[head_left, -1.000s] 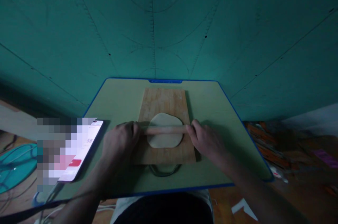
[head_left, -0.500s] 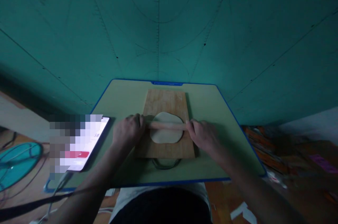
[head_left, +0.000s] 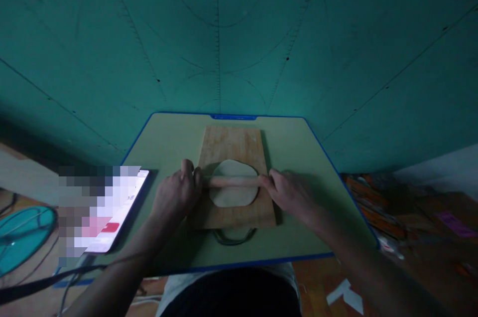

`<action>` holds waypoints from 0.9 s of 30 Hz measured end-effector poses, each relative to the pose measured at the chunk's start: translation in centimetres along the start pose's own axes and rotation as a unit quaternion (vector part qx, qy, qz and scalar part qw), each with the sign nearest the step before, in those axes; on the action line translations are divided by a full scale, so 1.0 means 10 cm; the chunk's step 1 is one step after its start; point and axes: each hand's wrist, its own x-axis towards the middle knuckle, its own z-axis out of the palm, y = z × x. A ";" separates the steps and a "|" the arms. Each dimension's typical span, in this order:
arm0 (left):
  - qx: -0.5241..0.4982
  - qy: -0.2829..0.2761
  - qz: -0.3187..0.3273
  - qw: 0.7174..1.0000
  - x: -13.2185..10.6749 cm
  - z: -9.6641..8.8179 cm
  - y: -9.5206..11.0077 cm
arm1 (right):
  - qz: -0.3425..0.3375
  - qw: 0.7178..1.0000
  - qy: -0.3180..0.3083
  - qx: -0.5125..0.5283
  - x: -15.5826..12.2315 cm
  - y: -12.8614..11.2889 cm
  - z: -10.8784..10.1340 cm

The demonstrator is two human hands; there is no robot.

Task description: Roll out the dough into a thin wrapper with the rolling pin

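A flat round of pale dough (head_left: 233,196) lies on a wooden board (head_left: 232,145) in the middle of a small green table with a blue rim (head_left: 298,152). Across the dough lies a thin wooden rolling pin (head_left: 234,182). My left hand (head_left: 176,195) is closed over the pin's left end. My right hand (head_left: 287,193) rests its fingers on the right end, palm down. Both pin ends are hidden under the hands.
A lit phone (head_left: 112,212) lies on the table's left side, its cable running off the front edge. A dark loop (head_left: 234,237) sits just in front of the board. A teal wall (head_left: 239,33) rises behind. Clutter (head_left: 377,207) covers the floor at right; a teal fan grille (head_left: 22,232) at left.
The pin has rolled back and forth over the dough under both hands, ending near its middle. The view shifted slightly.
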 end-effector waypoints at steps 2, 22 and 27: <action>0.048 -0.031 -0.014 0.998 0.10 -0.05 0.01 | 0.002 1.000 -0.001 0.004 0.12 0.01 -0.03; 0.095 -0.057 -0.008 0.994 0.05 0.02 0.00 | 0.020 1.000 -0.017 -0.013 0.06 -0.03 -0.04; 0.165 -0.067 0.076 0.981 0.09 -0.04 -0.02 | 0.036 0.999 -0.004 -0.016 0.11 -0.06 -0.06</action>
